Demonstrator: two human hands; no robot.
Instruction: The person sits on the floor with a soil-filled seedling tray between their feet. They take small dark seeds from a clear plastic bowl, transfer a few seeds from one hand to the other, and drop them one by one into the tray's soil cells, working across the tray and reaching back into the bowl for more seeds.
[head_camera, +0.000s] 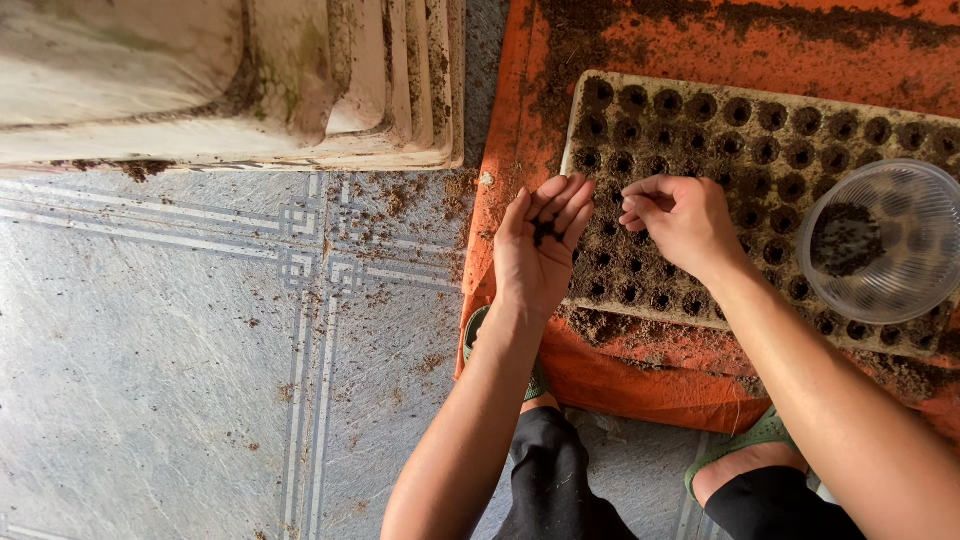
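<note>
Person squatting on tiled floor (180, 380), working over a seedling tray (760, 150) that lies on an orange sheet (620, 380). Left hand (540, 250) is open, palm up and cupped, holding a small dark pile of seeds or grains (546, 232) in the palm, at the tray's left edge. Right hand (680, 222) is over the tray's left cells, fingers curled in, thumb and forefinger tips pinched together; whatever is pinched is too small to see.

Doing it well, as I judge it: keep the cupped palm level and close beside the pinching hand so nothing spills; take a small pinch each time; drop into the middle of each soil-filled cell; go row by row so no cell gets skipped or doubled.

Counts: two hands, one tray, one clear plastic bowl (900, 290) resting on the tray's right side with a dark patch of the same stuff in its bottom. Tray cells: many, roughly a dozen per row in several rows; exact count not possible, hands and bowl cover some. One orange sheet, loose soil scattered on it and on the floor. One pale stepped base (200, 90) at top left. Two green sandals (760, 435) visible under the knees.
</note>
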